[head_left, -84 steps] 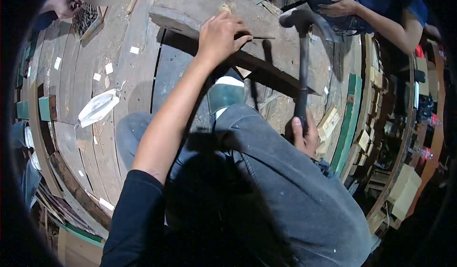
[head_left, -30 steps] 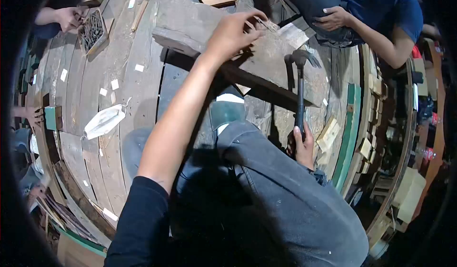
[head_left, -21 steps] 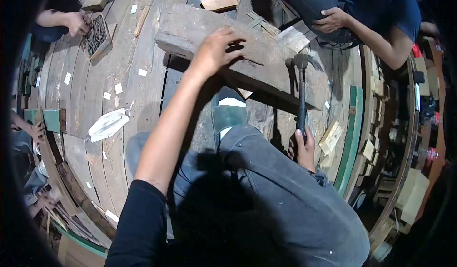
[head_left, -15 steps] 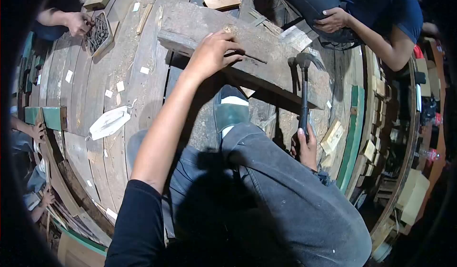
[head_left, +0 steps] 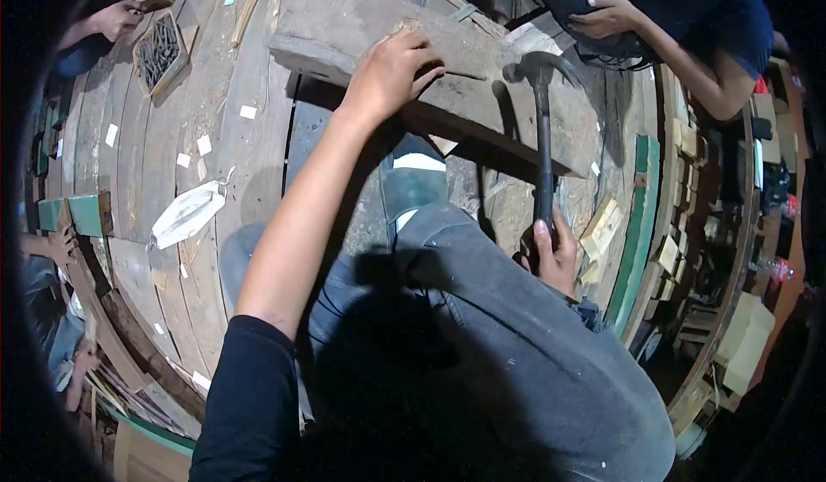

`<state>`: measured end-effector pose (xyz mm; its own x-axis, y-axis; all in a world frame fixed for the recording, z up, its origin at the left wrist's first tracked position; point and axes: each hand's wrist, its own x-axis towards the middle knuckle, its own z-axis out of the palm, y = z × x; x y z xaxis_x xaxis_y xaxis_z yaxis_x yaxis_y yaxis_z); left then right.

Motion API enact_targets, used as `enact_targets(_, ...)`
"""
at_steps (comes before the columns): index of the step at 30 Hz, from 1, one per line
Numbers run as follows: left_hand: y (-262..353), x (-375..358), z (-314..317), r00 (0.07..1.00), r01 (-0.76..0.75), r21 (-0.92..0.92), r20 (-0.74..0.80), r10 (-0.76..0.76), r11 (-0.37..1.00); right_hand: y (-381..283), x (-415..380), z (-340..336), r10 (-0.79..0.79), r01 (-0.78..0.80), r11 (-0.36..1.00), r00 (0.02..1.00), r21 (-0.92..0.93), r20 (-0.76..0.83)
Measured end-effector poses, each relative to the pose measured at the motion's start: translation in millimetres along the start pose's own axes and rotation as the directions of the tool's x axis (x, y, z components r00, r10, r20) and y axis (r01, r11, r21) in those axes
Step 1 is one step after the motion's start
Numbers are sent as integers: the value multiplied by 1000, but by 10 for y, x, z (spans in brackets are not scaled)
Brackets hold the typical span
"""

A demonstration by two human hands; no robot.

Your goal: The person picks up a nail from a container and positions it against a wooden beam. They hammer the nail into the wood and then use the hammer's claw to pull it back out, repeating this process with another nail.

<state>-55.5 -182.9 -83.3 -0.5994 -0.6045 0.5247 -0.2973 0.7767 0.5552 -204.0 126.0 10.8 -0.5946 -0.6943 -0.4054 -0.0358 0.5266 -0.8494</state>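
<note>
My left hand rests over the top of a thick wooden beam, its fingers bent around a thin dark nail-like rod that lies nearly flat along the wood. A dark hammer stands in my right hand, fingers wrapped round the lower handle. The hammer head is up, over the beam's right part. Under the beam's near side a green and white shoe shows.
A box of nails sits at the upper left near a co-worker's hand. Another person's hand is at the upper right. A white mask lies on the planks. Green timber runs along the right. More hands work at the left edge.
The hammer head has risen slightly and looks larger, its shadow shifting left. The co-worker's hand has left the nail box. The view has shifted a little.
</note>
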Motion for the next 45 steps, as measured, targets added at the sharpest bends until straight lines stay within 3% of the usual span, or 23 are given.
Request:
enact_targets(2, -21, -17, 18, 1000, -18, -13, -14, 18, 1000, -81, 80, 41, -103, 104, 973, 995, -205, 15)
enact_targets(3, -18, -32, 40, 999, -23, -5, -23, 22, 1000, -201, 39, 94, -91, 85, 974, 996, -210, -21)
enact_targets(4, -3, -51, 44, 999, -26, 3, -30, 26, 1000, -191, 51, 108, -194, 186, 962, 981, -198, -17)
enact_targets(6, 0, -84, 35, 998, -63, 56, -27, 65, 996, -298, -37, 83, -122, 120, 988, 992, -92, -24)
enact_targets(7, -16, -81, 50, 996, -75, 73, -31, 78, 994, -302, -41, 102, -268, 260, 955, 963, -145, -41)
enact_targets(8, -22, -83, 63, 995, -89, 90, -37, 93, 992, -237, -5, 86, -305, 295, 946, 950, -136, -64)
enact_targets(10, -18, -85, 55, 995, -89, 95, -34, 92, 992, -183, -31, 131, -249, 245, 967, 967, -71, -54)
enact_targets(12, -43, -73, 45, 993, -106, 96, -39, 110, 990, 5, 36, 169, -421, 380, 824, 907, -421, -5)
enact_targets(15, -30, -80, 72, 997, -66, 53, -43, 68, 996, 43, 58, 154, -121, 136, 932, 991, -336, 64)
enact_targets(16, -38, -55, 70, 997, -54, 48, -57, 57, 997, -124, 4, 144, -93, 106, 943, 994, -317, 57)
enact_targets(17, -54, -56, 72, 994, -71, 24, -83, 73, 997, -56, 30, 58, -236, 238, 916, 971, -324, 48)
enact_targets(21, -64, -75, 114, 993, -73, 58, -87, 78, 996, -256, -104, 146, -254, 251, 967, 965, -54, -71)
enact_targets(24, -65, -65, 97, 995, -60, 47, -71, 63, 997, -20, 62, 144, -389, 365, 866, 921, -342, -2)
enact_targets(25, -109, -63, 132, 991, -93, 22, -92, 94, 995, -177, -15, 287, -218, 196, 886, 976, -420, -6)
enact_targets(27, -44, -52, 70, 994, -61, 17, -86, 62, 998, 195, 187, 189, -382, 385, 801, 918, -459, 104)
enact_targets(29, -36, -41, 58, 998, -13, -20, -63, 12, 1000, 72, 162, 183, -355, 345, 858, 934, -380, 47)
enact_targets(30, -22, -82, 75, 999, 7, -26, -49, -9, 1000, -43, 64, 150, -139, 139, 968, 990, -211, 15)
enact_targets(32, 13, -48, 20, 999, 35, -27, -35, -36, 999, 12, 51, 134, -173, 171, 977, 985, -124, -2)
enact_targets(36, -95, -31, 31, 998, -5, -44, -65, 2, 999, 177, 56, 34, -185, 180, 968, 983, -175, -11)
enact_targets(37, -53, -21, -50, 998, 55, -88, 47, -51, 995, 182, 61, 40, -190, 185, 963, 982, -198, -5)
enact_targets(40, -48, -12, -73, 994, 75, -82, 89, -67, 994, 115, -14, 72, -112, 119, 980, 992, -161, 49)
enact_targets(41, -54, -11, -68, 993, 63, -86, 100, -55, 994, 99, -23, 42, -43, 59, 965, 997, -254, 68)
enact_targets(45, -95, 29, -82, 988, 68, -130, 147, -48, 989, 273, -34, 120, -104, 114, 938, 993, -329, 47)
